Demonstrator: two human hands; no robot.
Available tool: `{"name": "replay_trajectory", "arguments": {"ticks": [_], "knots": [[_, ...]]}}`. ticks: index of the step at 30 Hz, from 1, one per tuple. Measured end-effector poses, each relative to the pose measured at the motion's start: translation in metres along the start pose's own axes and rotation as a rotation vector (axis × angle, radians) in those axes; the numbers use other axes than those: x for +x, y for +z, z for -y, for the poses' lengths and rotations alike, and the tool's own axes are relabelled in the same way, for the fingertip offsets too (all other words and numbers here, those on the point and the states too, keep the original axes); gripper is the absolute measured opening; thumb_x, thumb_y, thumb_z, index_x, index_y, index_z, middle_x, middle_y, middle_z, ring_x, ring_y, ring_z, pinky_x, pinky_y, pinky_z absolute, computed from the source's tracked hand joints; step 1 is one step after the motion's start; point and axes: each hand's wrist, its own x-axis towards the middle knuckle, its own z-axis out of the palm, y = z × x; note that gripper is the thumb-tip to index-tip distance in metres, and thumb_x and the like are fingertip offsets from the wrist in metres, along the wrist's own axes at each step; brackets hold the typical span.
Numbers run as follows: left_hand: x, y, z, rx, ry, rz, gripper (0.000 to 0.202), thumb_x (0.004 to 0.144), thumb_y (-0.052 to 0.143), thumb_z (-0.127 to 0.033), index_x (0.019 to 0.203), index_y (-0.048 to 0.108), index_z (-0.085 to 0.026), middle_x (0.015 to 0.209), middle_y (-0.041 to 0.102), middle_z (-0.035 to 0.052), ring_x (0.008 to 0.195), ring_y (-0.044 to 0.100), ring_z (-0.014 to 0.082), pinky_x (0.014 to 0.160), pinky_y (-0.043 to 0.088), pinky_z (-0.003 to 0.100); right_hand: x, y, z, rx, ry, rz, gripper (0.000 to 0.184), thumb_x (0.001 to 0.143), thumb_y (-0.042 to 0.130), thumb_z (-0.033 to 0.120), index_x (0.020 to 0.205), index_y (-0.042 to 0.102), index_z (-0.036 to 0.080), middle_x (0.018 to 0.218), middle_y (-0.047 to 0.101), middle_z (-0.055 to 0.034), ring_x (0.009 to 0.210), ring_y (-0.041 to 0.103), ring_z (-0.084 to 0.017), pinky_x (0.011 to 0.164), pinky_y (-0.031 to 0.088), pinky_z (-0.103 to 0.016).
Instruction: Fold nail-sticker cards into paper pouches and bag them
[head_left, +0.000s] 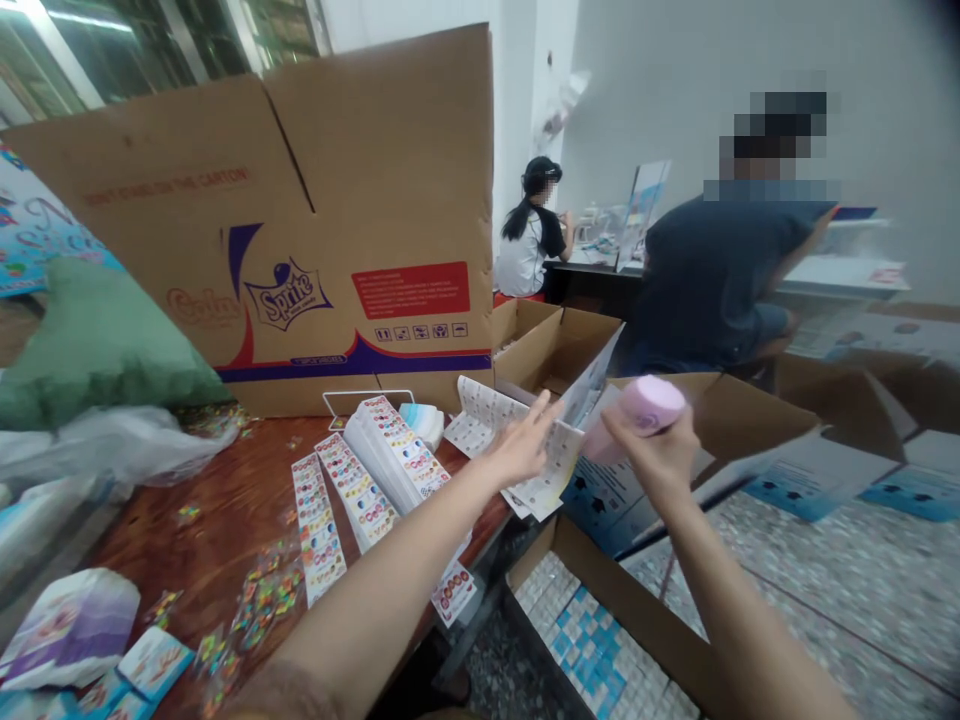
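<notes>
My right hand (664, 455) is closed round a pink bottle (651, 402) with a round lilac top, tilted above the open cartons on the right. My left hand (521, 445) lies over a printed paper sheet (487, 415) at the table's right edge. Its fingers are stretched out and slightly blurred; I cannot tell whether they press on the paper. Left of that hand, strips of colourful round stickers (405, 450) lie on the brown table (247, 470), some in a thick stack. A small white-and-blue packet (424, 425) sits behind them.
A large Sprite carton (360, 200) stands at the table's back. Below right is a box of small white and blue packs (592, 640). Open cartons (757, 410) line the right. Small wrapped pieces (266, 590) are scattered at front left. Two people sit beyond.
</notes>
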Motion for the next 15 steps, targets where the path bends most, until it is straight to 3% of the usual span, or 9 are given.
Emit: {"name": "replay_trajectory", "arguments": {"ticks": [2, 4, 8, 13, 15], "knots": [[-0.006, 0.011, 0.005, 0.06, -0.025, 0.055, 0.069, 0.075, 0.049, -0.007, 0.14, 0.033, -0.021, 0.142, 0.037, 0.0153, 0.116, 0.054, 0.0317, 0.097, 0.044, 0.049, -0.012, 0.003, -0.007, 0.042, -0.064, 0.079, 0.083, 0.053, 0.074, 0.061, 0.118, 0.054, 0.014, 0.106, 0.067, -0.0134, 0.091, 0.063, -0.028, 0.081, 0.05, -0.041], [-0.019, 0.019, 0.012, 0.123, -0.043, 0.072, 0.051, 0.076, 0.047, -0.007, 0.125, 0.05, -0.021, 0.124, 0.049, 0.0117, 0.105, 0.059, 0.0285, 0.091, 0.048, 0.046, -0.021, 0.003, -0.013, 0.048, -0.088, 0.145, 0.08, 0.054, 0.075, 0.059, 0.117, 0.054, 0.014, 0.101, 0.067, -0.0115, 0.087, 0.063, -0.026, 0.078, 0.05, -0.039], [-0.043, 0.027, 0.024, 0.158, -0.047, 0.023, 0.036, 0.078, 0.048, -0.007, 0.109, 0.057, -0.023, 0.111, 0.05, 0.0053, 0.094, 0.06, 0.0202, 0.088, 0.049, 0.035, -0.021, 0.01, -0.019, 0.062, -0.052, 0.184, 0.075, 0.056, 0.075, 0.057, 0.115, 0.055, 0.015, 0.093, 0.068, -0.009, 0.08, 0.062, -0.025, 0.074, 0.05, -0.038], [-0.045, 0.029, 0.027, 0.08, -0.051, -0.006, 0.035, 0.08, 0.047, -0.01, 0.111, 0.057, -0.021, 0.11, 0.05, 0.0068, 0.097, 0.059, 0.0214, 0.089, 0.049, 0.037, 0.002, 0.041, -0.019, 0.135, -0.032, 0.119, 0.076, 0.057, 0.075, 0.056, 0.116, 0.054, 0.014, 0.101, 0.066, -0.011, 0.086, 0.061, -0.025, 0.078, 0.048, -0.037], [-0.042, 0.03, 0.026, 0.041, -0.044, -0.021, 0.041, 0.078, 0.048, -0.009, 0.117, 0.055, -0.021, 0.119, 0.048, 0.0087, 0.104, 0.058, 0.0229, 0.092, 0.048, 0.038, 0.01, 0.059, -0.018, 0.165, -0.033, 0.143, 0.073, 0.058, 0.074, 0.056, 0.114, 0.054, 0.013, 0.099, 0.066, -0.0111, 0.084, 0.06, -0.024, 0.077, 0.048, -0.036]]}}
